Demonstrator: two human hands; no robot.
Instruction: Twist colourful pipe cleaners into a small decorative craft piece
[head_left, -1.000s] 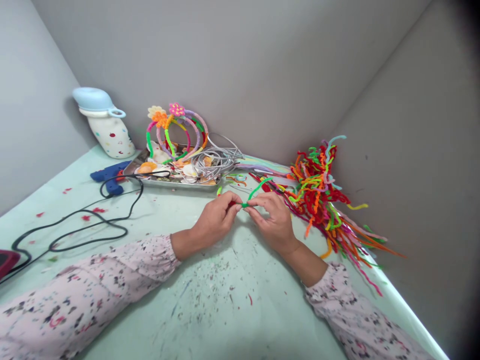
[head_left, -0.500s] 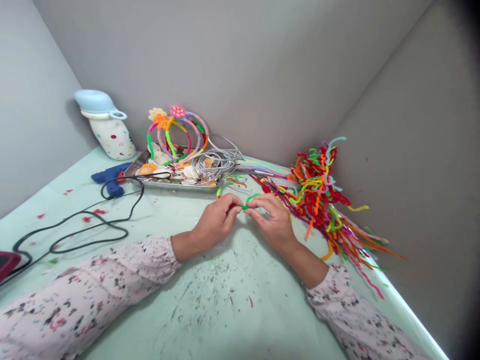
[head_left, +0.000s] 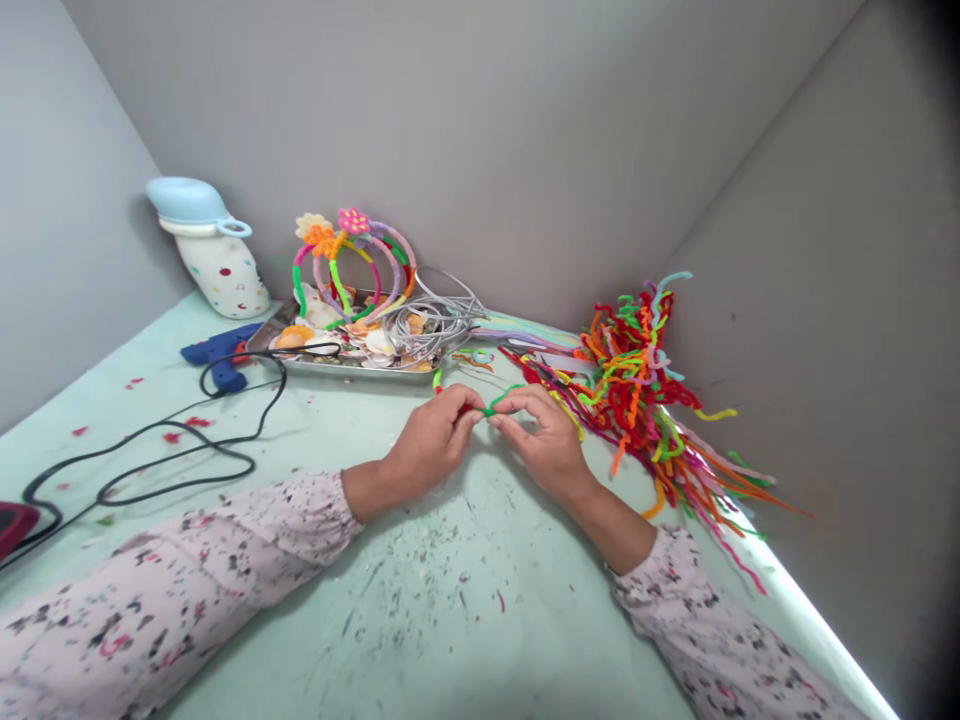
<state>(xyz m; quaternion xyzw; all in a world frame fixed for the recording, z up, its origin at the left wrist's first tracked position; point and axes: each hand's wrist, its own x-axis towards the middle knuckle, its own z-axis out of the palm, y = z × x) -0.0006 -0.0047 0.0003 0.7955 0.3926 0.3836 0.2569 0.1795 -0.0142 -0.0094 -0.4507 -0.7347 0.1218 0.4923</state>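
Observation:
Both my hands meet over the pale green table, pinching a green pipe cleaner between them. My left hand grips its left end, where a bit of red shows at the fingertips. My right hand has fingers curled round the right part, and the green strand bends in a small loop above them. Both hands rest low over the table. A heap of coloured pipe cleaners lies just right of my right hand.
A metal tray of shells, grey wire and pipe-cleaner headbands stands at the back. A blue glue gun with a black cord, a spotted white jug and a dark red object are on the left. Grey walls enclose the corner.
The free end of the green pipe cleaner, sticking up a second ago, has been bent down into a small loop over my right fingers. The hands stayed in place.

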